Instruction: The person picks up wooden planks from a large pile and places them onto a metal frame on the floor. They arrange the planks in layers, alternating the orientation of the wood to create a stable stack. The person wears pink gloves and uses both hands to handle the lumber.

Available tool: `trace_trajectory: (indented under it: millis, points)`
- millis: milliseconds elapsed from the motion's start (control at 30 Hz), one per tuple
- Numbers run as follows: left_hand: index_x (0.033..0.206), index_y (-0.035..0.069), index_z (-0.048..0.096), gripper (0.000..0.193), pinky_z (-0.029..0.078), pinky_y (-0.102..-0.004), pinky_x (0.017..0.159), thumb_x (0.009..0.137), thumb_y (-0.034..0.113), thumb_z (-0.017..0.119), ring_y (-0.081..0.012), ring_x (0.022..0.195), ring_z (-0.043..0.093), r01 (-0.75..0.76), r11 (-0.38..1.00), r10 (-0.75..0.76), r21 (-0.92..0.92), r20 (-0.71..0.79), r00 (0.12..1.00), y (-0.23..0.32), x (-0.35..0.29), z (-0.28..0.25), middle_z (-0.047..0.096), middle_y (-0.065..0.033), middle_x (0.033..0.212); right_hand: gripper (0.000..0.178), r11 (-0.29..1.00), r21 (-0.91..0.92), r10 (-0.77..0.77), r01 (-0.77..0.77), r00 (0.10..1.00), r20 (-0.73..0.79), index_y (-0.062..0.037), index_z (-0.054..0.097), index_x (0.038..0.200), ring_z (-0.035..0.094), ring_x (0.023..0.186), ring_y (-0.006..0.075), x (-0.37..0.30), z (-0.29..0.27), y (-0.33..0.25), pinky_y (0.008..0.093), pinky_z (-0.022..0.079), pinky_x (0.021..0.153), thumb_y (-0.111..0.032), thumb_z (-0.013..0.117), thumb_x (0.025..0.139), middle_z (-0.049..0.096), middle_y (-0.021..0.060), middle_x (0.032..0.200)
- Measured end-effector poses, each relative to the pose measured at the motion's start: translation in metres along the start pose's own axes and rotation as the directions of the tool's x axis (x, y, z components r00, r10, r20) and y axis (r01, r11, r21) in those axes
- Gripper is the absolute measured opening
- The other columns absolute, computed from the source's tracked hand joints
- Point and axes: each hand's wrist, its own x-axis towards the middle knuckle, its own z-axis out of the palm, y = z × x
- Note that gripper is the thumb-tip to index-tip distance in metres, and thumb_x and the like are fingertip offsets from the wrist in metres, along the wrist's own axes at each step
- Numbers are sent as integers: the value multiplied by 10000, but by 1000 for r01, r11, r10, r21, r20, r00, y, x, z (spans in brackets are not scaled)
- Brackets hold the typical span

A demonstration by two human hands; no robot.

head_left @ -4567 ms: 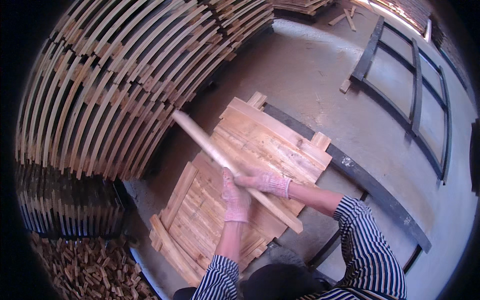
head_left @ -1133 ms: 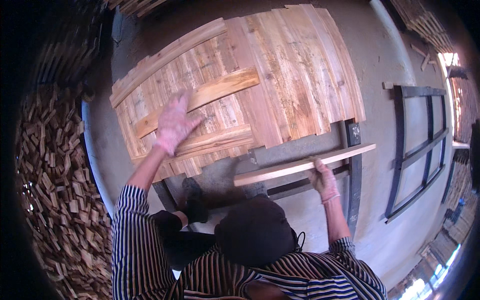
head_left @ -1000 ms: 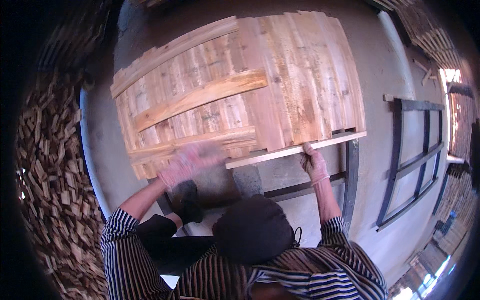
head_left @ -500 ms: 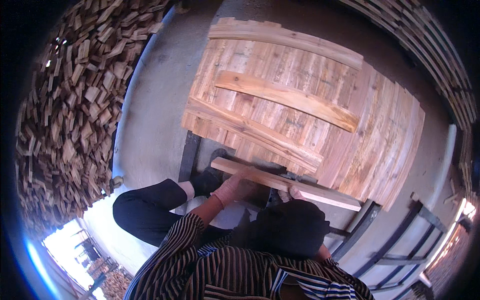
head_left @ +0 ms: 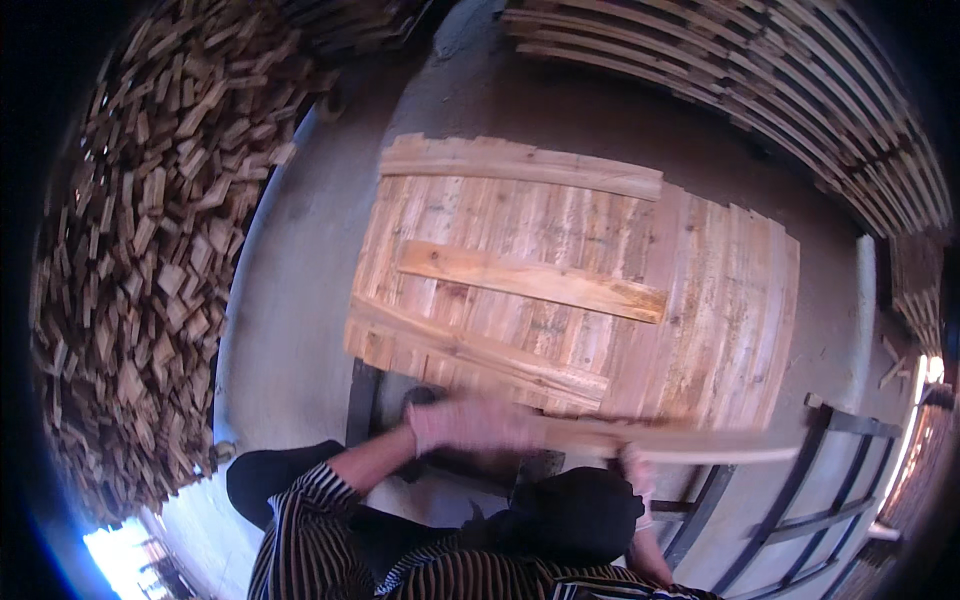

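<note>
The left hand [head_left: 478, 424], gloved and smeared by motion, is at the left end of the visible length of a loose plank [head_left: 700, 445], and whether its fingers grip the wood or only touch it I cannot tell; the right hand [head_left: 636, 472], gloved too and partly hidden by the dark cap [head_left: 575, 515], appears closed on the plank's near edge. The plank is the thing in hand: it stretches out to the right of the left hand and lies just beyond the right, its long axis running left to right with the far right end slightly closer to the person. The right hand is the nearer to its middle, leaving a long stretch unsupported beyond it. Ahead of both hands is the panel of boards [head_left: 730, 310], whose boards run away from the person, so the plank lies across their direction along the panel's near edge; blur hides whether the two touch. On the panel's left part rest a far slat [head_left: 520, 168], a middle slat [head_left: 533, 281] and a near slat [head_left: 475, 345], all roughly in line with the plank's direction but tilted a little more.
</note>
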Motion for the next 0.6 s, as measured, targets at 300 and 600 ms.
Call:
trace_trajectory:
  millis: [300,600]
  points:
    - [1543,124,425,909,380,-473,1197,813,478,836,-354,1421,481,577,672,-374,464,-460,805,-73,115,-111,543,-206,1473,620,563,-686,-464,460,863,198,-9,543,1390,654,1089,405,90,60,-358,469,563,935,-316,759,897,632,237,1239]
    - [1477,26,502,898,397,-469,1187,767,452,848,-400,1418,470,545,793,-356,273,-518,778,-96,87,-196,523,-223,1503,792,-289,-863,-151,415,870,469,-268,589,1437,658,1143,411,271,68,-345,500,536,993,-345,884,706,681,169,1223]
